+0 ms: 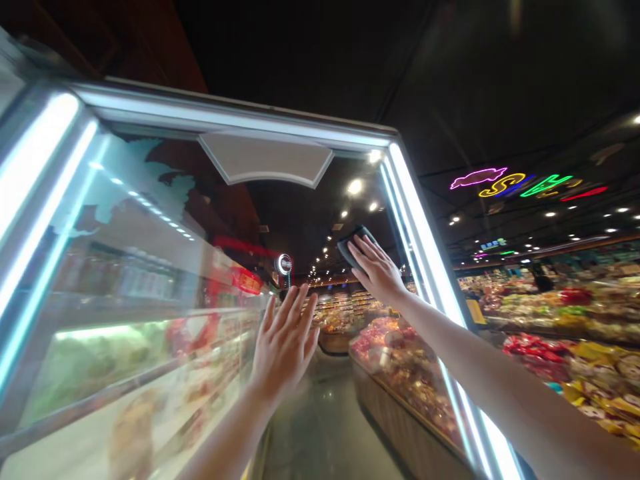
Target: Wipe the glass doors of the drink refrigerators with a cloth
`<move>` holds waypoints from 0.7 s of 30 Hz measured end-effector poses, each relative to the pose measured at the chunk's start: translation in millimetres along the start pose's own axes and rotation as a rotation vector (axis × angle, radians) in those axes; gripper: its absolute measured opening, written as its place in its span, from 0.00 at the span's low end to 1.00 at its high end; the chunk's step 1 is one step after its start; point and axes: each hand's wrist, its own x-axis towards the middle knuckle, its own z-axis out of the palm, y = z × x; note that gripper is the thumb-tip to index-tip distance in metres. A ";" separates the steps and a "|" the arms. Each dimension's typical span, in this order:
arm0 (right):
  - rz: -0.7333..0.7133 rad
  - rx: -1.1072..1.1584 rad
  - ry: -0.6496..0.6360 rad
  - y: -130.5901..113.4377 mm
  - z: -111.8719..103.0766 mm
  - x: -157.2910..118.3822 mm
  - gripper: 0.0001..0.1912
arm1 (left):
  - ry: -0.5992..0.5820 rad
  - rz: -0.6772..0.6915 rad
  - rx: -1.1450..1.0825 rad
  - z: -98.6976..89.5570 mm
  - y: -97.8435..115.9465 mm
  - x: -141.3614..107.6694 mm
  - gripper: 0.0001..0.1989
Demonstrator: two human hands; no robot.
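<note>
A large glass pane (pixel 250 220), framed by bright light strips, stands before me. Flat under the fingers of my right hand (pixel 377 272) is a dark grey cloth (pixel 345 248), pressed to the upper right part of the glass. My left hand (pixel 286 337) is lower and left of it, palm toward the pane, fingers stretched out and slightly apart, with nothing held. I cannot tell whether the left palm touches the glass.
A glowing light strip (pixel 425 247) edges the pane on the right, and a white sticker (pixel 267 159) is at its top. Through or in the glass appear refrigerated shelves (pixel 105 373) and a produce display (pixel 395 357). Bagged goods (pixel 600 380) lie at the right; neon signs (pixel 503 185) hang above.
</note>
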 end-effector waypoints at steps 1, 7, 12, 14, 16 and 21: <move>-0.084 0.022 -0.029 2.6 -3.9 -10.5 0.30 | 0.001 0.003 0.011 -4.0 -4.4 -4.5 0.38; 0.347 -0.068 0.163 14.2 -1.0 7.3 0.29 | -0.006 0.002 0.084 -28.9 -43.1 -18.9 0.37; 0.122 -0.067 0.059 -33.3 9.3 29.0 0.29 | -0.005 -0.099 0.088 -30.9 -61.5 -20.5 0.37; -0.103 -0.014 0.001 -32.5 5.4 8.8 0.27 | -0.006 -0.110 0.072 -27.7 -63.0 -22.2 0.36; -0.213 0.039 0.002 -16.3 1.1 -11.0 0.25 | 0.003 -0.112 0.058 -25.3 -63.1 -24.2 0.36; 0.211 -0.004 0.300 2.6 12.9 17.6 0.24 | -0.003 -0.114 0.073 -24.9 -62.5 -26.3 0.37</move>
